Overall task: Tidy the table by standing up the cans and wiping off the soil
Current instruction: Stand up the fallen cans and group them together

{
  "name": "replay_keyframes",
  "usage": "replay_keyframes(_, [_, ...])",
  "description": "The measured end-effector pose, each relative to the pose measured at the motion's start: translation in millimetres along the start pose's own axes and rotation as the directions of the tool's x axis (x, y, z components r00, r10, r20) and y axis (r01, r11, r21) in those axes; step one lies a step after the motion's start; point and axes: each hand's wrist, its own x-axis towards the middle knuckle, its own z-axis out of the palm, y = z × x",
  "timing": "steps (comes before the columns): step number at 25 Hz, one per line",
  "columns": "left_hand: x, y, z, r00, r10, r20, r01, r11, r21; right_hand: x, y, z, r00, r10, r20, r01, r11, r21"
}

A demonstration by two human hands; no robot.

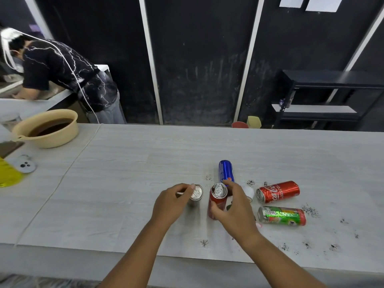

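My left hand (173,202) grips an upright silver can (196,194), whose top shows past my fingers. My right hand (234,206) holds an upright red can (217,201) just to its right. Behind them a blue can (226,171) lies on its side. A red Coca-Cola can (278,191) and a green can (282,215) lie flat to the right. Small patches of dark soil (310,210) dot the pale table (128,173), mostly at the right and near the front edge. A white rounded object (249,192) sits partly hidden behind my right hand.
A beige basin (46,128) with brown liquid stands at the far left, with a yellow object (8,173) and a round white lid (26,166) nearby. Another person (62,75) bends over a counter behind. A black shelf unit (328,98) stands at the back right.
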Motion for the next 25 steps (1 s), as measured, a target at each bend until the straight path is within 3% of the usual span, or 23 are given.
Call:
replay_keyframes(6, [11.7, -0.2, 2.8, 0.990, -0.137, 0.036, 0.139, 0.988, -0.063, 9.9, 4.0, 2.2, 0.998, -0.019, 0.059, 0.017, 0.999, 0.027])
replay_keyframes(13, [-9.5, -5.3, 12.9, 0.994, -0.042, 0.100, 0.059, 0.982, -0.182, 12.7, 18.6, 11.9, 0.987, 0.079, 0.141, -0.094, 0.990, 0.107])
replay_keyframes(20, [-3.9, 20.0, 17.5, 1.000, 0.011, 0.014, -0.009, 0.989, -0.146, 27.0, 9.1, -25.2, 0.990, 0.121, 0.076, -0.138, 0.947, 0.291])
replay_keyframes(25, [14.5, 89.0, 46.8, 0.992, 0.121, 0.047, -0.110, 0.976, -0.188, 58.6, 29.2, -104.6, 0.983, 0.153, -0.106, -0.111, 0.939, 0.326])
